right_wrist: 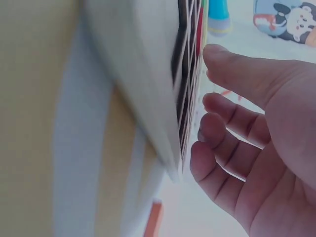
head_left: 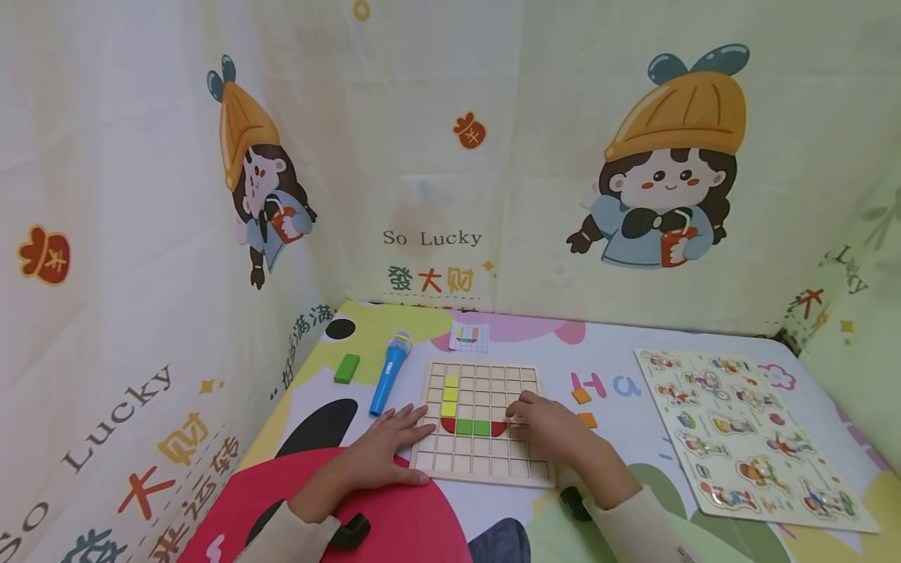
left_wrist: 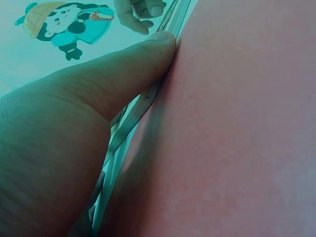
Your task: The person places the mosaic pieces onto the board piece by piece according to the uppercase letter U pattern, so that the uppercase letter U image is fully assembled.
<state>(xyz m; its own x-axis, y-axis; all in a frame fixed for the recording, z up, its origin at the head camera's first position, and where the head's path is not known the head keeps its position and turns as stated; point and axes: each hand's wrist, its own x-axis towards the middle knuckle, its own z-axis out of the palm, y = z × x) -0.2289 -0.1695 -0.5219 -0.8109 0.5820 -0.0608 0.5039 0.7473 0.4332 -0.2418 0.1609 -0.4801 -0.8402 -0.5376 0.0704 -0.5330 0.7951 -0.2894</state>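
A wooden grid board (head_left: 486, 467) lies flat on the table. Set in its cells are a column of yellow tiles (head_left: 449, 396), a row of green tiles (head_left: 473, 428), and red rounded pieces (head_left: 499, 429) at both ends of that row. My left hand (head_left: 383, 447) rests along the board's left edge, fingers spread; its thumb (left_wrist: 143, 59) touches the rim in the left wrist view. Over the board's right side is my right hand (head_left: 556, 428). Its fingers (right_wrist: 232, 143) bend loosely, apart from the thumb, with nothing seen between them in the right wrist view.
Two orange tiles (head_left: 586, 421) lie right of the board. To its left are a blue toy microphone (head_left: 389, 375) and a green block (head_left: 346, 368). A small pattern card (head_left: 469, 336) lies behind it. A picture puzzle board (head_left: 725, 438) sits far right; printed curtains (head_left: 521, 195) enclose the table.
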